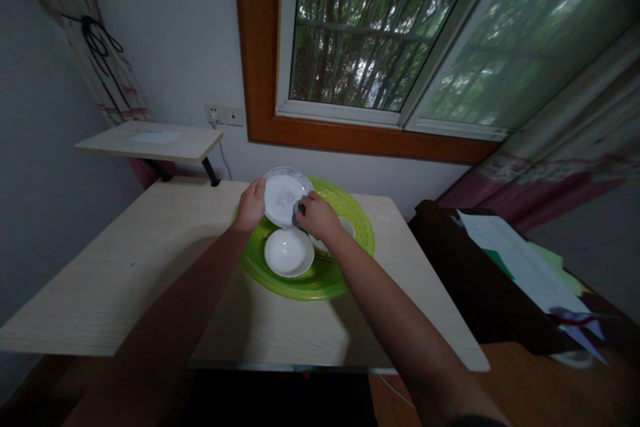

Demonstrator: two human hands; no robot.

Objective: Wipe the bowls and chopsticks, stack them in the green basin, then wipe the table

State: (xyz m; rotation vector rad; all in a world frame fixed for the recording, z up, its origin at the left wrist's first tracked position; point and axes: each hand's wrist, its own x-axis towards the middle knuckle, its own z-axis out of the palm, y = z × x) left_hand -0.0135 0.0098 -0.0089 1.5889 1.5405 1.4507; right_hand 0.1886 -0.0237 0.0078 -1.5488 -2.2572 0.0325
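My left hand (251, 205) grips the left rim of a white plate (283, 193) with a faint pattern, which is tilted up toward me. At the plate's lower right, my right hand (317, 215) is closed with its fingertips against the plate's surface. Something small and greyish shows at those fingertips, too dark to name. Just below the plate, a white bowl (289, 253) sits in a large round green tray (310, 291). Another white bowl (347, 227) is partly hidden behind my right hand and wrist.
The tray rests on a pale wooden table (150, 280). A small raised shelf (150, 140) with a paper on it stands at the table's back left. Behind are a wall socket (215, 113) and a window. Papers (520, 260) lie on a dark surface to the right.
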